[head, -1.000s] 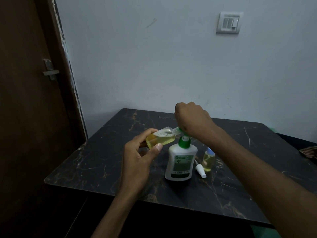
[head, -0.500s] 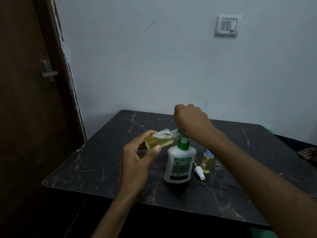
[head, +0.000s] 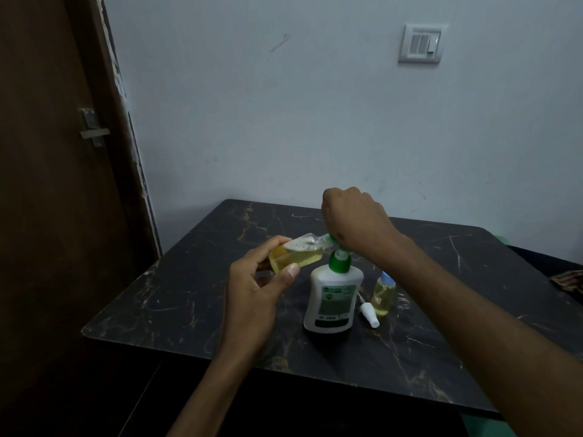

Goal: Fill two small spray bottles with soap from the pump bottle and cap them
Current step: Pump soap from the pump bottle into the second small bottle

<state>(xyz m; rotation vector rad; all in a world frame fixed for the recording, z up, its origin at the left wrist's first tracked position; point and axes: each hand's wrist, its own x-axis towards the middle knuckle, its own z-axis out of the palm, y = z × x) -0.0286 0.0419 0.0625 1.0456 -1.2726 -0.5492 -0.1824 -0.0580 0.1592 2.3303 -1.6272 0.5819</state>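
A white pump bottle [head: 332, 298] with a green collar stands on the black marble table [head: 189, 298]. My right hand [head: 353, 220] is curled over its green pump head, which it mostly hides. My left hand [head: 255, 285] holds a small clear bottle [head: 298, 255] partly full of yellow soap, tilted on its side with its mouth at the pump's nozzle. A second small bottle [head: 383, 294] of yellow liquid with a blue top stands right of the pump bottle. A white spray cap [head: 369, 314] lies between them on the table.
The table's near edge runs below my forearms. A brown door with a metal latch [head: 93, 127] is at the left. The pale wall behind carries a switch plate [head: 421, 42]. Some dark cloth [head: 568, 279] lies at the far right.
Both hands keep their places on the pump and the small bottle. The view has shifted slightly; nothing on the table has moved.
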